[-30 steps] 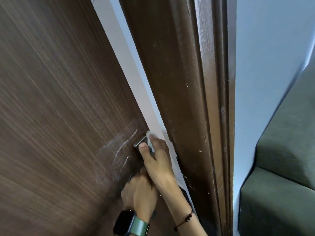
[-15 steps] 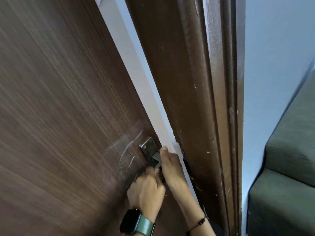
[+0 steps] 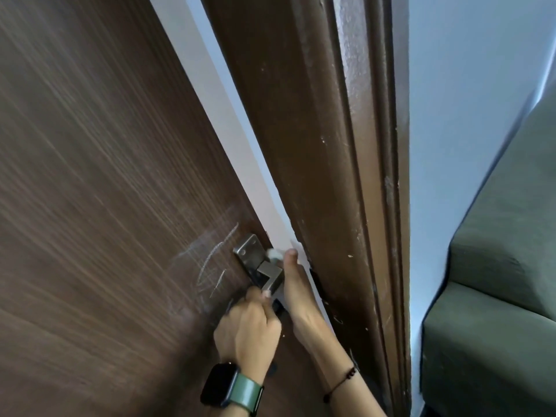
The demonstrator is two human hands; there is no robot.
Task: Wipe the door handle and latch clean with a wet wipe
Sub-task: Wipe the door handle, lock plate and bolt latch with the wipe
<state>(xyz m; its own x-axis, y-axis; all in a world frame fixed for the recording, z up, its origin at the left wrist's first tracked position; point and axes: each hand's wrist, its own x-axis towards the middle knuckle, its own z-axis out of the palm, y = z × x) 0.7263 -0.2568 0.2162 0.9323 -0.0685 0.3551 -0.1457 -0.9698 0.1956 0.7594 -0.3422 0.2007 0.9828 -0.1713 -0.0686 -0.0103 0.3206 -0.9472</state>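
A metal door handle [image 3: 270, 276] with its plate [image 3: 247, 251] sits on the dark brown wooden door [image 3: 105, 206], near the door's white edge. My left hand [image 3: 251, 326], with a watch on the wrist, is closed around the lower part of the handle. My right hand [image 3: 296, 284] lies along the door's edge beside the handle. It presses a small white wet wipe [image 3: 274, 253] against the top of the handle with its fingertips. The latch is hidden behind my hands.
White scratch marks [image 3: 210, 260] show on the door left of the plate. The dark brown door frame [image 3: 316, 176] stands just right of the door's edge. A pale blue wall [image 3: 466, 115] and a dark green sofa [image 3: 496, 281] are at the right.
My right hand has slid off the top of the plate to the door's edge, uncovering the plate and handle. The left hand stays on the handle. The view has shifted slightly.
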